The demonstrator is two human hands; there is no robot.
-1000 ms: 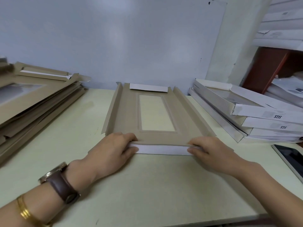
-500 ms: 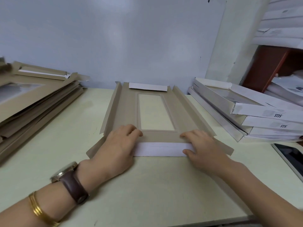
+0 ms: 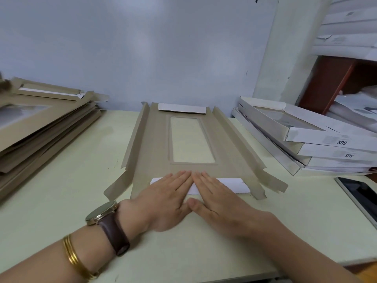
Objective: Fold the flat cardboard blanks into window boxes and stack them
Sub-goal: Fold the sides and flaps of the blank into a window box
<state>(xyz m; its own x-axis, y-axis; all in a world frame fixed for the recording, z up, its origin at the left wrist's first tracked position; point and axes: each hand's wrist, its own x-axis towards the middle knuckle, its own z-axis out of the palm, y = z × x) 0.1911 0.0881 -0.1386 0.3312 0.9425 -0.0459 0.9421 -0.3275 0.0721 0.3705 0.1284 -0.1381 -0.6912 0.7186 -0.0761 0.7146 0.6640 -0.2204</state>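
Pressing the white flap (image 3: 232, 185) down, we are laying left hand (image 3: 165, 195) and right hand (image 3: 218, 198) flat, fingers straight, tips touching; the cardboard blank (image 3: 155, 144) is lying under and beyond them; sliding outward along the crease should, we are judging, sharpen it.

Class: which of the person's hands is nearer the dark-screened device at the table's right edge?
Right. The right hand presses the white flap, left of the device; the left hand lies farther left beside it.
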